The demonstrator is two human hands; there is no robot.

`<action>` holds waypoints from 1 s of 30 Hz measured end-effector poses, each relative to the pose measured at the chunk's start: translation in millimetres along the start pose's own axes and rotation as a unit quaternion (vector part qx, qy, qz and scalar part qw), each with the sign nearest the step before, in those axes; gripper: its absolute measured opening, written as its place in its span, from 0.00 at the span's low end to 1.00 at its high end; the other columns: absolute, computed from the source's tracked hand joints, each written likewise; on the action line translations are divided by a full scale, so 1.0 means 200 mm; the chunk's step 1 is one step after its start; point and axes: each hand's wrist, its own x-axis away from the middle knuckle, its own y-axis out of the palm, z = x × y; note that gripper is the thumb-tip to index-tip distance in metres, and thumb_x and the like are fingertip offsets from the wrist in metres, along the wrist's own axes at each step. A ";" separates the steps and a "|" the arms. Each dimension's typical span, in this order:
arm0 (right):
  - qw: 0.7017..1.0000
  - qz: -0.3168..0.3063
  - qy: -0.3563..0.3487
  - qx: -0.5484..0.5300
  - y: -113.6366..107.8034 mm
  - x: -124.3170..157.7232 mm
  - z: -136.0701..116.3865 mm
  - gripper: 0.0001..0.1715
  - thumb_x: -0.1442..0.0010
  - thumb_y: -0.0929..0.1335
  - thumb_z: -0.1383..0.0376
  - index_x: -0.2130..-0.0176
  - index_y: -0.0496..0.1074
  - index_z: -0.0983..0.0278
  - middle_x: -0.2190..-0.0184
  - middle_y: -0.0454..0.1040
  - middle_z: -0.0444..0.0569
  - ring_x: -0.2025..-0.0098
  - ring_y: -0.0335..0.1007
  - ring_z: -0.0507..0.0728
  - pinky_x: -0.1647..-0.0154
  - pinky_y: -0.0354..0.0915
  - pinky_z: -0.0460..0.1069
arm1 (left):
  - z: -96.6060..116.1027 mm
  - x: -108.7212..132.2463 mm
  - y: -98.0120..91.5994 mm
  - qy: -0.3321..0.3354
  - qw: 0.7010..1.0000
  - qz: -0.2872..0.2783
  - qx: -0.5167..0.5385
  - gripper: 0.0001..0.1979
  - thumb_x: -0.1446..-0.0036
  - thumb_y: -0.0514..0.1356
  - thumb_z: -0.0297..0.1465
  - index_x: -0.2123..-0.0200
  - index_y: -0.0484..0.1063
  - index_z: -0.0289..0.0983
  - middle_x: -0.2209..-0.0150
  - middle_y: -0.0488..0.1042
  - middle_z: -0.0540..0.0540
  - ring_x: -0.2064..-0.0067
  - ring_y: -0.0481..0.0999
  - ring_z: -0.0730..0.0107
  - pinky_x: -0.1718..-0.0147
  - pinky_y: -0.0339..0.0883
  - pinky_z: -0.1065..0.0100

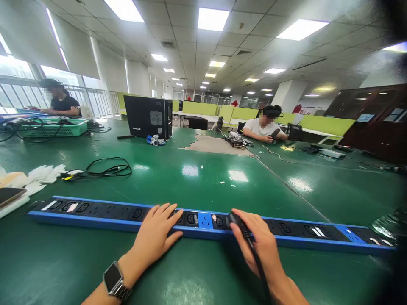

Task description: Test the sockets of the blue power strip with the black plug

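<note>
A long blue and black power strip (205,220) lies across the green table in front of me, lined with several sockets. My left hand (159,231) rests flat on its middle left part, fingers spread, a watch (113,278) on the wrist. Right of centre, my right hand (257,241) grips a black power plug (235,219) between thumb and fingers, down at the strip's sockets. Its black cord (259,264) runs down toward me under the palm. Whether the plug sits in a socket cannot be told, as the fingers cover it.
A coiled black cable (110,167) lies behind the strip, with white gloves (44,176) and a phone (11,195) at left. Farther back are a computer case (148,116), a green basket (54,128) and a parts pile (237,140). Two people sit across the room.
</note>
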 end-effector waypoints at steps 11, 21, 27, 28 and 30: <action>0.997 -0.067 0.013 0.045 0.25 -0.06 -0.28 0.15 0.36 0.63 0.61 0.52 0.73 0.62 0.61 0.79 0.50 0.61 0.72 0.58 0.56 0.65 0.55 | 0.05 0.00 0.01 -0.026 1.000 0.010 0.013 0.25 0.44 0.62 0.38 0.43 0.68 0.42 0.41 0.69 0.41 0.42 0.67 0.50 0.42 0.58 0.46; 0.987 -0.086 0.014 0.134 0.08 0.13 -0.01 0.40 0.40 0.66 0.51 0.35 0.54 0.62 0.42 0.69 0.55 0.41 0.62 0.64 0.38 0.52 0.65 | 0.27 -0.25 -0.01 0.033 0.984 -0.044 0.169 0.27 0.43 0.61 0.27 0.40 0.64 0.42 0.43 0.71 0.42 0.44 0.70 0.58 0.45 0.66 0.53; 0.953 -0.074 0.094 0.280 -0.12 0.30 0.41 0.37 0.39 0.60 0.45 0.38 0.61 0.62 0.38 0.64 0.57 0.36 0.55 0.68 0.38 0.50 0.69 | 0.28 -0.28 0.08 0.057 0.974 -0.012 0.218 0.23 0.44 0.56 0.20 0.46 0.70 0.41 0.53 0.78 0.46 0.52 0.74 0.62 0.51 0.70 0.58; 0.949 -0.085 0.100 0.288 -0.12 0.31 0.43 0.38 0.39 0.60 0.45 0.37 0.60 0.62 0.37 0.63 0.56 0.35 0.53 0.68 0.37 0.50 0.68 | 0.27 -0.27 0.08 0.060 0.972 0.005 0.229 0.22 0.44 0.55 0.20 0.47 0.70 0.41 0.53 0.78 0.46 0.52 0.75 0.63 0.51 0.71 0.59; 0.943 -0.095 0.112 0.299 -0.11 0.33 0.44 0.40 0.39 0.60 0.44 0.37 0.59 0.63 0.36 0.60 0.56 0.34 0.51 0.68 0.36 0.47 0.68 | 0.29 -0.28 0.08 0.068 0.964 0.043 0.255 0.21 0.43 0.54 0.21 0.48 0.71 0.41 0.53 0.78 0.46 0.52 0.75 0.63 0.51 0.71 0.60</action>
